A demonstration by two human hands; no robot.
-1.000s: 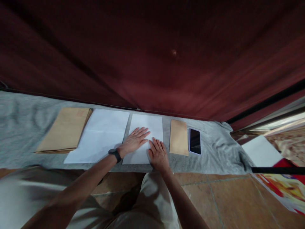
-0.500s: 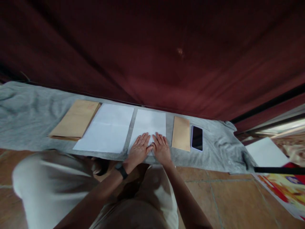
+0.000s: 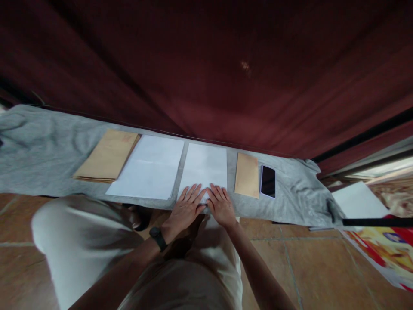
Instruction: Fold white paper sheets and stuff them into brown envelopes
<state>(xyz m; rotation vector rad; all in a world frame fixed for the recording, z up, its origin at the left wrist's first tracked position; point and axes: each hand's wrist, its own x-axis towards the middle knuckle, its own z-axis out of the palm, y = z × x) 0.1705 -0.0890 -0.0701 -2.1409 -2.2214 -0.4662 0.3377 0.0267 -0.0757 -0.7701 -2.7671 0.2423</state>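
Both hands lie palm down on the near end of a white sheet of paper (image 3: 206, 163) in the middle of the grey cloth. My left hand (image 3: 188, 204) rests on the sheet's near left part, fingers stretched out and a dark watch (image 3: 158, 237) on the wrist. Beside it, my right hand (image 3: 221, 206) lies flat on the near right part, thumbs close together. Left of this sheet is a larger white paper (image 3: 150, 168). A small brown envelope (image 3: 247, 175) lies to the right of my right hand.
A stack of brown envelopes (image 3: 108, 156) lies at the left. Right of the small envelope is a phone (image 3: 268, 181). Grey cloth (image 3: 41, 150) covers the narrow surface, backed by a dark red panel (image 3: 206, 86). A colourful printed bag (image 3: 392, 247) is at the lower right.
Both hands have slid toward me to the sheet's near edge, fingers still flat. The view has shifted slightly; the papers, envelopes and phone keep their places on the cloth.
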